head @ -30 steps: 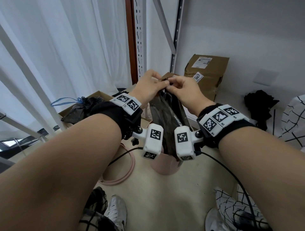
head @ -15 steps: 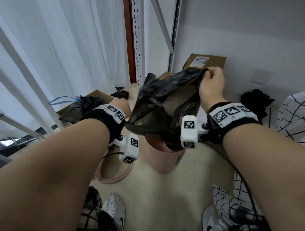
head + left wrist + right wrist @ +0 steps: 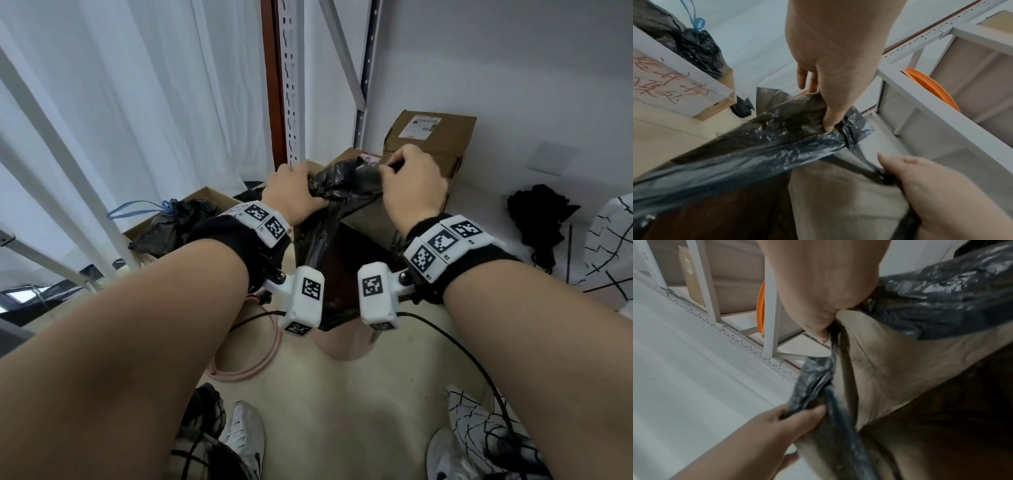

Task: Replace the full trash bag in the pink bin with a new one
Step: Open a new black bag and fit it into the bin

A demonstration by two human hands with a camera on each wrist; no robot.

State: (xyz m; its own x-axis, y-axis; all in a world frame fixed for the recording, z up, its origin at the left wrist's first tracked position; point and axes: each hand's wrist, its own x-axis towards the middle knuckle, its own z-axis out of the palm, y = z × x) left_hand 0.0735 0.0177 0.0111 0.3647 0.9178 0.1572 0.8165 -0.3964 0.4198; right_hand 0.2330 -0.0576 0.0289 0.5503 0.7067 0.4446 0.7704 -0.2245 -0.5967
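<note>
Centre of the head view: left hand (image 3: 297, 192) and right hand (image 3: 412, 181) both pinch the bunched mouth of the black trash bag (image 3: 329, 219), close together, bag stretched between them. Bag hangs down into the pink bin (image 3: 342, 342) on the floor, lower centre. Tied full bag (image 3: 171, 222) sits in a cardboard box (image 3: 205, 197) at mid-left.

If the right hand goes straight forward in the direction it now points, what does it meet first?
Probably the brown cardboard box by the wall: the right hand, gripping the black trash bag, points toward it. Depth is unclear.
</note>
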